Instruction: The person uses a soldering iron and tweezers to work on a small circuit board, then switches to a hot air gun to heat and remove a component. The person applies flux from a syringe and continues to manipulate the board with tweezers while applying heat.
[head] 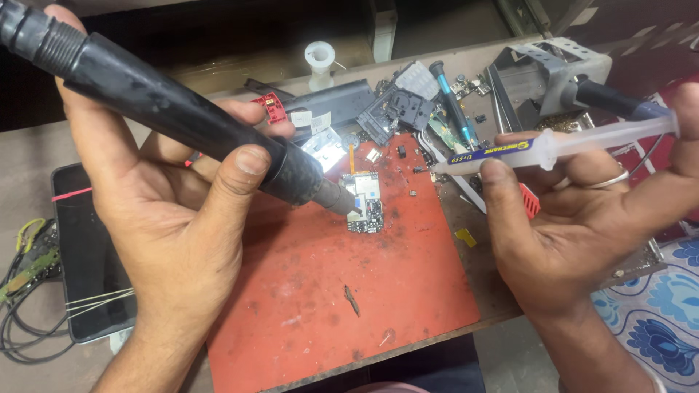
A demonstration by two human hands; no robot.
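My left hand (pixel 171 196) grips a black hot-air wand (pixel 167 109), its metal nozzle angled down to the right, the tip just above a small phone circuit board (pixel 365 204). The board lies on a worn red work mat (pixel 342 291). My right hand (pixel 582 218), palm up with a ring on one finger, holds a clear syringe (pixel 553 149) with a blue-and-yellow label. The syringe's tip points left, ending a little to the right of the board and above it.
A dark phone (pixel 91 255) bound with rubber bands lies at the left beside tangled cables (pixel 25 291). Phone parts, a screwdriver (pixel 451 102), a black case (pixel 342 102) and a metal tool stand (pixel 553 69) crowd the bench's back. A small white spool (pixel 319 57) stands behind.
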